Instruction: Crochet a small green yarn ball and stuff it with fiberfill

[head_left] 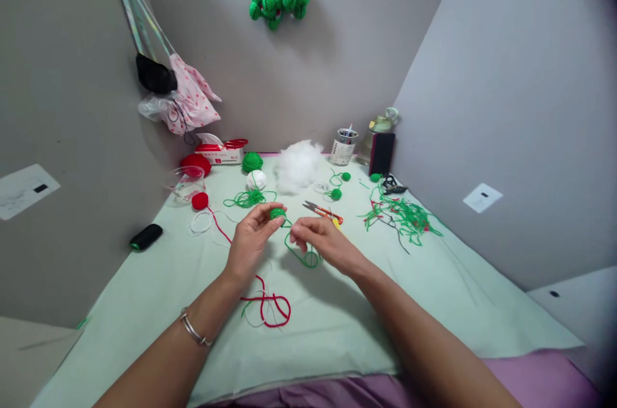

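Between the fingers and thumb of my left hand [253, 231] is a small green crocheted piece [277, 213]. A strand of green yarn [299, 259] leads from it toward my right hand [318, 234] and loops down onto the table. The fingers of my right hand are closed at the strand, just right of the piece. Any hook or needle in them is hidden. Orange-handled scissors [324, 211] lie just beyond my right hand. Red yarn [276, 310] lies in loose loops nearer to me.
White stuffing [299, 166] is heaped at the back, beside green [252, 162] and white yarn balls [256, 180]. Green and red yarn scraps [407, 218] lie right, near a dark phone [382, 154] and a can [344, 147]. A clear bowl [186, 185] stands left.
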A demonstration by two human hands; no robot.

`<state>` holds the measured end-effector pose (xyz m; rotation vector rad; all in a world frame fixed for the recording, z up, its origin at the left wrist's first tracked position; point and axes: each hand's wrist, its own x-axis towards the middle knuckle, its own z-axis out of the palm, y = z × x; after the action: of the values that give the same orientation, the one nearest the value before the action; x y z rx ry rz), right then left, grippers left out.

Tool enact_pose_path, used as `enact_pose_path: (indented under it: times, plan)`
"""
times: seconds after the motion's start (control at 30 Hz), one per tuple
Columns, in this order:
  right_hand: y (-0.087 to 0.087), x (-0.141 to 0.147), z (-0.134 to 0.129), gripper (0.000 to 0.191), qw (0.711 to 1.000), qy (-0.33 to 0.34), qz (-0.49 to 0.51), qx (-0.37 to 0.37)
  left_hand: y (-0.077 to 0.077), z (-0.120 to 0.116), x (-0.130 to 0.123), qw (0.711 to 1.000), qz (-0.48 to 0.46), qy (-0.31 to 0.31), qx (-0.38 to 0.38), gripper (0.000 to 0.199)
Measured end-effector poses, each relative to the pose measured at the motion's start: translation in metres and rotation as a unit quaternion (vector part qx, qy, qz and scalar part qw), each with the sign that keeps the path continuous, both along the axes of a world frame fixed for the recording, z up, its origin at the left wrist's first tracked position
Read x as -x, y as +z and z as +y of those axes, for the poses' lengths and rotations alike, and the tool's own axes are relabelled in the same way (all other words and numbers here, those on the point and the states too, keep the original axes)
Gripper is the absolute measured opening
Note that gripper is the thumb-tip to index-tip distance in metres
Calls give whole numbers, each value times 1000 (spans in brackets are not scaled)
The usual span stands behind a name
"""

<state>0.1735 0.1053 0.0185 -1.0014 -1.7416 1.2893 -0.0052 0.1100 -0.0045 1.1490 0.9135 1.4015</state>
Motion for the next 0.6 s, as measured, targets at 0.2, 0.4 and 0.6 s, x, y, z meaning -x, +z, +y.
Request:
enact_pose_path:
  times: [0.2,0.4,0.6]
  plan:
    - [7,-4,1,41,993,-38,93,-58,-9,2,0,1000,6,-11,-2,33]
    - [1,16,-12,43,998,1,42,-42,-25,0,-12,998,30,-59,4,32]
    - [-10,35,-36,28,994,-3,-67,-87,-36,6,-8,996,49,-78,18,17]
